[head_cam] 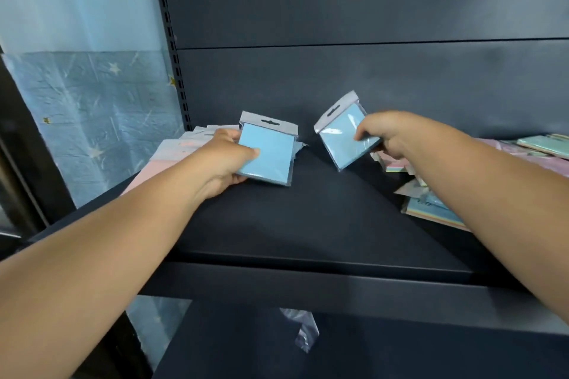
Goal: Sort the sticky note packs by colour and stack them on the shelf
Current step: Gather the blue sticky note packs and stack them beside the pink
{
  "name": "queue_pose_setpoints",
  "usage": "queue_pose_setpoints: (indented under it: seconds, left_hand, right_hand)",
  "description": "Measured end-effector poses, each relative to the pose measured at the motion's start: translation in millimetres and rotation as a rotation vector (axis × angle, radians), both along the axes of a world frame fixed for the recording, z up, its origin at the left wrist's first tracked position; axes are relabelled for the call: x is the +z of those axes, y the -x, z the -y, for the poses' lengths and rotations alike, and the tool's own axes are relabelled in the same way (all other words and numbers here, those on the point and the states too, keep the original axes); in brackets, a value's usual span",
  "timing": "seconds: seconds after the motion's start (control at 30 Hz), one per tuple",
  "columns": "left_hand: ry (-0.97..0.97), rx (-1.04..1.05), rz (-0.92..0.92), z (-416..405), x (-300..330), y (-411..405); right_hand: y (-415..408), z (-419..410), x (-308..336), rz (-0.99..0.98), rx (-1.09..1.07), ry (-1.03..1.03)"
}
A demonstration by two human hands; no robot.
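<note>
From the head view, the person is reaching both bare arms over a dark shelf (308, 224) with a dark back panel (338, 9) behind it. The left hand (226, 160) is gripping a blue pack (271, 154) by its left edge, thumb lying on the blue face and fingers curling underneath; the pack is sitting low over the shelf, its grey hang tab pointing toward the back panel, and whether it is touching the shelf cannot be told. More clear wrapping is showing just under and behind this pack, so it may be lying on other packs. The right hand (385, 135) is pinching a second blue pack (346, 132) at its right edge, holding it tilted and lifted above the shelf, tab up and to the left. The two hands are apart, with bare shelf between them, and the two blue packs are near each other but not touching. Behind the left hand, pink packs (172, 157) are lying stacked at the shelf's left end. Under and beyond the right forearm, a loose pile of mixed packs (431, 203) in pink, blue and green is lying at the right end. A blue starred sheet (92, 120) is hanging at left beside the shelf upright.
</note>
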State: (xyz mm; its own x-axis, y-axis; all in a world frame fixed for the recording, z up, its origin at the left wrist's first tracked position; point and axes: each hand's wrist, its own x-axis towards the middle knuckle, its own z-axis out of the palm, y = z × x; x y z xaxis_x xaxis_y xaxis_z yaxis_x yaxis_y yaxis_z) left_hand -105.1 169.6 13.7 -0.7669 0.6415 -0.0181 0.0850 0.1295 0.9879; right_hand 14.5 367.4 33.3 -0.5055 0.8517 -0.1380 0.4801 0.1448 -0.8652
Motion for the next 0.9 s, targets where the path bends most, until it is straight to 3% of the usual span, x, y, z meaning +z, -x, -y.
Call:
queue_pose_setpoints:
  seconds: [0.1, 0.27, 0.43, 0.6, 0.67, 0.73, 0.8, 0.9]
  left_hand:
    - [0.089, -0.008, -0.061, -18, 2, 7]
    - [0.231, 0.072, -0.157, -30, -4, 17]
    - [0.076, 0.128, -0.089, -23, 1, 17]
    - [0.011, 0.098, -0.162, 2, 5, 17]
    - [0.029, 0.028, -0.259, 18, 2, 11]
    - [0.130, -0.055, -0.482, 33, -2, 5]
    - [0.267, -0.135, -0.719, 45, -6, -1]
    - [0.419, -0.228, -0.827, 53, -12, -3]
  right_hand:
    - [-9, 9, 11, -0.146, -0.043, 0.071]
    - [-22, 40, 16, -0.259, 0.088, 0.287]
    - [-16, 75, 6, -0.327, 0.199, 0.411]
    - [2, 108, -7, -0.272, 0.275, 0.412]
    - [9, 119, -11, -0.279, 0.291, 0.413]
    - [14, 127, -15, -0.298, 0.291, 0.423]
    - [16, 133, -18, -0.249, 0.270, 0.359]
    - [18, 129, -19, 0.034, 0.195, -0.029]
